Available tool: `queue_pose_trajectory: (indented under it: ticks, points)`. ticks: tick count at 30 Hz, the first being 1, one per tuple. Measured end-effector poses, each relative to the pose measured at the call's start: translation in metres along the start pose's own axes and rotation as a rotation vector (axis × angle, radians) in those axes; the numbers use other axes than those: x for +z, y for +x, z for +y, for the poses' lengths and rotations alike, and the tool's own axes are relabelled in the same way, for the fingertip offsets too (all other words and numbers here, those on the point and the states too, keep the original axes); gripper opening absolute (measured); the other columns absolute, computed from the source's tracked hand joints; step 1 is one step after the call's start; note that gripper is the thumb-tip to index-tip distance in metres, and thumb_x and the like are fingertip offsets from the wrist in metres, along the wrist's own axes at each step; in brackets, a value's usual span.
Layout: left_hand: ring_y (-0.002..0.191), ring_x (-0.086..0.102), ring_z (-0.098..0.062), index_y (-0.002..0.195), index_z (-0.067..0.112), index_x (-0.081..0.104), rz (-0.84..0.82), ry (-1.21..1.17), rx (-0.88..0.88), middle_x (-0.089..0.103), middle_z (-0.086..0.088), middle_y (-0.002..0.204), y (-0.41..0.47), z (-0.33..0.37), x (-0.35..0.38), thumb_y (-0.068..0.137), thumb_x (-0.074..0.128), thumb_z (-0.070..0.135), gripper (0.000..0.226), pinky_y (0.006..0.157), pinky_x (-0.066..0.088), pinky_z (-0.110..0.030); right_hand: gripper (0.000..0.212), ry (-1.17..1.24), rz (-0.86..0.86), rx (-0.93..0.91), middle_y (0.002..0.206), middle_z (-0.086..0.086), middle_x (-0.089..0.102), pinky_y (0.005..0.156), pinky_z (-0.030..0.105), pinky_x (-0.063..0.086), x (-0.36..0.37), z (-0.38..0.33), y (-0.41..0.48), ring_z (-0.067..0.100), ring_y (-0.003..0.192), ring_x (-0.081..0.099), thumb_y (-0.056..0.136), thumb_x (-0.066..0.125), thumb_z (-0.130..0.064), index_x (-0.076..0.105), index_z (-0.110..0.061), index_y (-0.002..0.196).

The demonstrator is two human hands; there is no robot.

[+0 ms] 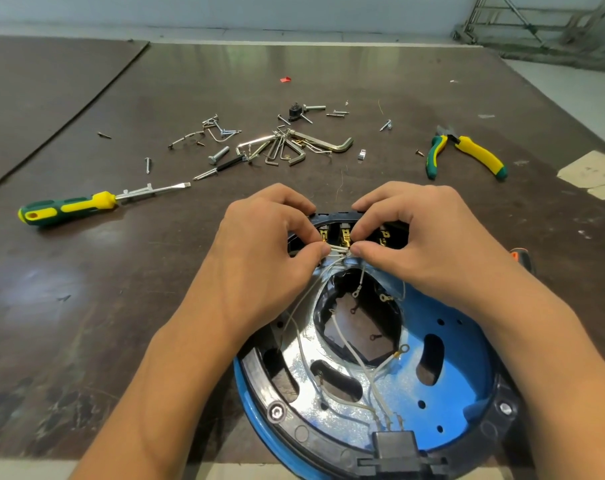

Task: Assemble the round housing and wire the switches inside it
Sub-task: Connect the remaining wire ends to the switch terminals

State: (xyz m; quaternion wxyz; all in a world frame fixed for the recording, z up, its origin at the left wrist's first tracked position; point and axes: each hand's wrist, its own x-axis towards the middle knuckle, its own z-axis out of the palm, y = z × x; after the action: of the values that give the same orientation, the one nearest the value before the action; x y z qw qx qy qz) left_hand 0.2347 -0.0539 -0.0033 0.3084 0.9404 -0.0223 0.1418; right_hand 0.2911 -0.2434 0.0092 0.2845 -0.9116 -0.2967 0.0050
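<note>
The round housing (450,358) lies open side up at the 6 o'clock edge of the dark table (155,271), its near rim cut off by the frame and much of its far rim hidden under a person's knuckles. As seen, its longer stretch runs from 6 to 12 o'clock, with a black connector block (394,445) at the near end and the brass switch terminals (345,234) at the far end. The left hand (270,244) and the right hand (422,237) meet over those terminals, each with thumb and forefinger curled in to pinch the white-sleeved wire ends (339,250); which terminal the ends belong to is hard to make out. Thin white wires (349,355) trail back across the housing's shiny floor towards the block. A green-and-yellow screwdriver (69,206) lies at 9 o'clock, hex keys (294,147) and loose screws (221,131) at 12 o'clock, and pliers (467,154) at 2 o'clock. An orange-handled tool (519,256) at 3 o'clock is mostly hidden behind the right wrist
</note>
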Motion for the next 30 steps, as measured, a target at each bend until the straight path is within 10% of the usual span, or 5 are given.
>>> queue_pose_trajectory:
  ticks: [17, 23, 30]
  points:
    - [0.097, 0.058, 0.001, 0.075, 0.027, 0.076, -0.007, -0.006, -0.019, 0.063, 0.016, 0.107, 0.002, -0.001, 0.001, 0.080, 0.078, 0.030, 0.006, 0.080, 0.038, -0.008, 0.016, -0.028, 0.000, -0.008, 0.100, -0.009, 0.069, 0.082, 0.021, 0.047, -0.003, 0.001, 0.008, 0.009, 0.096, 0.063, 0.082, 0.078, -0.022, 0.066, -0.033, 0.082]
    - [0.096, 0.057, 0.001, 0.075, 0.028, 0.075, -0.021, -0.009, -0.019, 0.062, 0.017, 0.108, 0.003, -0.002, 0.001, 0.081, 0.077, 0.031, 0.007, 0.078, 0.039, -0.006, 0.049, -0.197, -0.137, -0.042, 0.119, -0.005, 0.063, 0.092, 0.028, 0.045, -0.004, 0.001, 0.018, 0.013, 0.108, 0.058, 0.086, 0.075, -0.028, 0.061, -0.028, 0.133]
    - [0.100, 0.057, 0.002, 0.077, 0.029, 0.075, -0.027, -0.021, -0.023, 0.065, 0.017, 0.110, 0.004, -0.005, 0.002, 0.080, 0.077, 0.034, 0.007, 0.080, 0.034, -0.003, 0.045, -0.148, -0.100, -0.059, 0.112, -0.004, 0.060, 0.079, 0.024, 0.036, 0.000, 0.005, 0.019, 0.012, 0.099, 0.056, 0.086, 0.074, -0.026, 0.066, -0.026, 0.130]
